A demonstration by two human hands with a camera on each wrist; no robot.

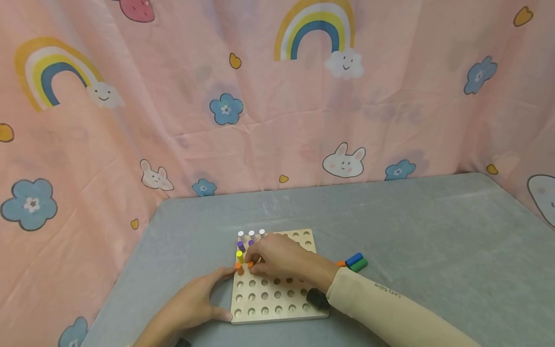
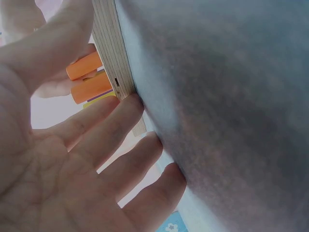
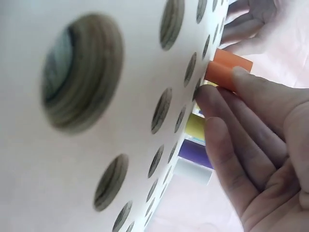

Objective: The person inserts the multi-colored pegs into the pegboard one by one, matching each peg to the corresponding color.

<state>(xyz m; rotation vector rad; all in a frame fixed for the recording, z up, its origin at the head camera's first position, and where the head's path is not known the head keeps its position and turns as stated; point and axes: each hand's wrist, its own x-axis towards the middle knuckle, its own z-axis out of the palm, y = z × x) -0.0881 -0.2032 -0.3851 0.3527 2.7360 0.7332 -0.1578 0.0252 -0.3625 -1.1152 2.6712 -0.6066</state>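
Note:
A pale wooden pegboard (image 1: 244,304) with rows of round holes lies on the table. My right hand (image 1: 279,253) reaches over it and pinches an orange peg (image 3: 219,75) standing in the board, the thumb against its side. Beside that peg, at the left edge, stands another orange peg (image 1: 239,269). Farther back are a yellow peg (image 1: 240,257), purple pegs (image 1: 241,246) and white pegs (image 1: 251,234), partly covered by the right hand. My left hand (image 1: 192,296) rests along the board's left side, fingertips at the edge and thumb by the near corner.
Right of the board, partly behind my right forearm, lie loose pegs: a blue one (image 1: 354,259), a green one (image 1: 359,265) and an orange one (image 1: 340,263). The grey-covered table (image 1: 433,241) meets a pink printed curtain (image 1: 269,144) at the back and sides.

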